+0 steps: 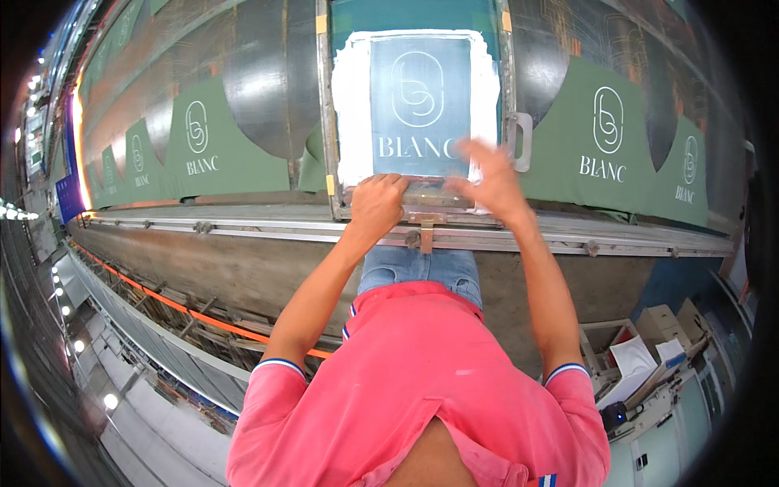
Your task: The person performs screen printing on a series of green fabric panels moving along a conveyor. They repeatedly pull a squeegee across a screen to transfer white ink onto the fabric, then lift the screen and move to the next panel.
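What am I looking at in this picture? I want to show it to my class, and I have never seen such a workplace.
The camera sits on a person's head and looks down, so the pink shirt and both forearms come in from below. It is a fisheye lens, so straight edges bend. In front runs a long print table with green fabric pieces lying in a row, each bearing a white printed emblem. A framed printing screen lies over one piece. The left hand grips the screen's near edge; the right hand is blurred, fingers spread, at the same edge.
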The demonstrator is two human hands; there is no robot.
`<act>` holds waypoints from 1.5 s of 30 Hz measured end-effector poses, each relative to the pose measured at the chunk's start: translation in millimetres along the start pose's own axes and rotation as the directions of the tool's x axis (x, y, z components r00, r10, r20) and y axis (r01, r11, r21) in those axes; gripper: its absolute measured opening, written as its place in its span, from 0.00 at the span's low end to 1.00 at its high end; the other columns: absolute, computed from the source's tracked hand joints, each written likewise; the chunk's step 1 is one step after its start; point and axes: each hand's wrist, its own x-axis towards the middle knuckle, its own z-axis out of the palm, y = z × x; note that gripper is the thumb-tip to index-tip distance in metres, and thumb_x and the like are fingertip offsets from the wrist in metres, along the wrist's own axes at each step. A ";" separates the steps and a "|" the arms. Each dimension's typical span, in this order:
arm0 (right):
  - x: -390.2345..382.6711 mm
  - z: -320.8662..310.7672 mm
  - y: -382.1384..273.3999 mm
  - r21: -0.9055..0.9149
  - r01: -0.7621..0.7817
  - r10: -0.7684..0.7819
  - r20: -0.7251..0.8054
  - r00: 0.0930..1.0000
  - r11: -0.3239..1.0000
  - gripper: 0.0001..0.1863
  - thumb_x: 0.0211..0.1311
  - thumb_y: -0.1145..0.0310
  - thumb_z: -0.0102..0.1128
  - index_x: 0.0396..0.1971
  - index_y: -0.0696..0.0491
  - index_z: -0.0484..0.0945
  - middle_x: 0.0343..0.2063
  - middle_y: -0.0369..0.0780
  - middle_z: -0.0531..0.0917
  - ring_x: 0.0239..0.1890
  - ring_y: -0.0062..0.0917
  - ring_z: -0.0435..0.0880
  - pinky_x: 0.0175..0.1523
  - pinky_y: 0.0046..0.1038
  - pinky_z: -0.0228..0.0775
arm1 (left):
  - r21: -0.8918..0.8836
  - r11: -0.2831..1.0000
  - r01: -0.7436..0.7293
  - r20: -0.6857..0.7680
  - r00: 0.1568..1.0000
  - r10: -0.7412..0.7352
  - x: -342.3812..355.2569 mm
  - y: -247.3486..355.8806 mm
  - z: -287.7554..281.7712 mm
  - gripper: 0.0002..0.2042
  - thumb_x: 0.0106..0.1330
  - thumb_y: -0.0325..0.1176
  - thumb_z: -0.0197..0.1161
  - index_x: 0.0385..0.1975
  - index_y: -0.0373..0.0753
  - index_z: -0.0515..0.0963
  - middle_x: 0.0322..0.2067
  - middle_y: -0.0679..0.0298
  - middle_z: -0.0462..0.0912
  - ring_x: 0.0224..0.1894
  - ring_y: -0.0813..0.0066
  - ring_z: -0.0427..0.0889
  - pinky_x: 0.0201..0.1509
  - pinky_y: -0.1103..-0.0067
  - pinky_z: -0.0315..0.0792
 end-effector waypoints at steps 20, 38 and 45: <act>151.2 147.7 -186.2 0.559 -0.175 0.470 -0.442 0.764 0.810 0.16 0.69 0.63 0.57 0.48 0.58 0.82 0.44 0.48 0.86 0.48 0.35 0.84 0.55 0.32 0.71 | -0.001 0.999 0.040 -0.133 0.990 -0.039 -134.2 -265.9 -111.8 0.14 0.46 0.23 0.61 0.35 0.42 0.83 0.35 0.61 0.87 0.38 0.60 0.86 0.40 0.66 0.78; 224.7 305.3 -314.4 0.491 -0.284 0.516 -0.441 0.734 0.824 0.15 0.69 0.61 0.57 0.41 0.58 0.83 0.29 0.43 0.86 0.32 0.30 0.83 0.41 0.32 0.73 | 0.050 0.996 0.074 0.063 0.995 -0.077 -206.7 -460.6 -159.0 0.13 0.48 0.23 0.60 0.35 0.39 0.82 0.30 0.59 0.85 0.37 0.60 0.85 0.40 0.67 0.77; 235.1 301.7 -318.0 0.185 -0.391 0.427 -0.522 0.738 0.902 0.15 0.68 0.60 0.56 0.42 0.55 0.84 0.33 0.46 0.86 0.36 0.40 0.84 0.44 0.38 0.73 | 0.012 1.000 0.004 -0.175 0.985 -0.002 -223.1 -463.2 -141.3 0.16 0.47 0.25 0.61 0.39 0.40 0.81 0.36 0.59 0.85 0.39 0.59 0.84 0.42 0.66 0.76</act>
